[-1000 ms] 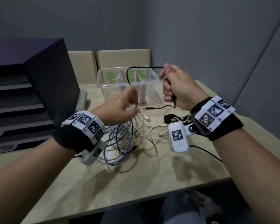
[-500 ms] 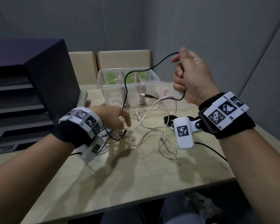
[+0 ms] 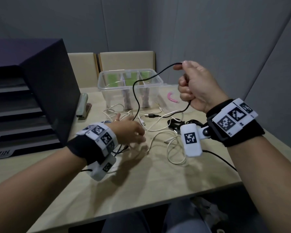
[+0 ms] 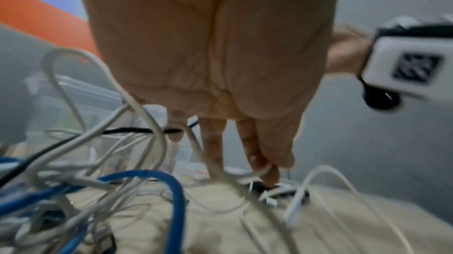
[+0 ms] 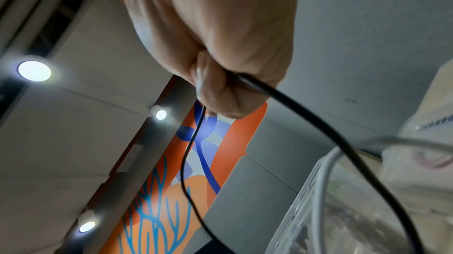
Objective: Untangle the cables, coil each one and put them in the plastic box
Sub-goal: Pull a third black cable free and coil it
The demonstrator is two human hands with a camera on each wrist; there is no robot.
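Note:
My right hand (image 3: 193, 86) is raised in front of the clear plastic box (image 3: 114, 87) and grips a black cable (image 3: 136, 98) in its fist, also shown as the black cable (image 5: 306, 114). One length arcs from the thumb down to my left hand. The other drops from the fist to a USB plug (image 3: 149, 116) on the table. My left hand (image 3: 129, 130) lies low over the tangle, its straight fingers (image 4: 257, 151) touching white cables (image 4: 147, 114). A blue cable (image 4: 174, 196) loops under the wrist. More white cables (image 3: 158, 130) sprawl between my hands.
A dark stack of drawers (image 3: 32, 98) fills the left side, with a stapler (image 3: 82, 105) beside it. A clear bag holding a pink item (image 3: 172, 98) lies right of the box. A black bundle (image 3: 175, 123) sits under my right wrist. The table's front edge (image 3: 141, 211) is near.
My right hand has risen and pulled the black cable up and to the right. My left hand has let go and dropped onto the tangle, which now lies flatter on the table.

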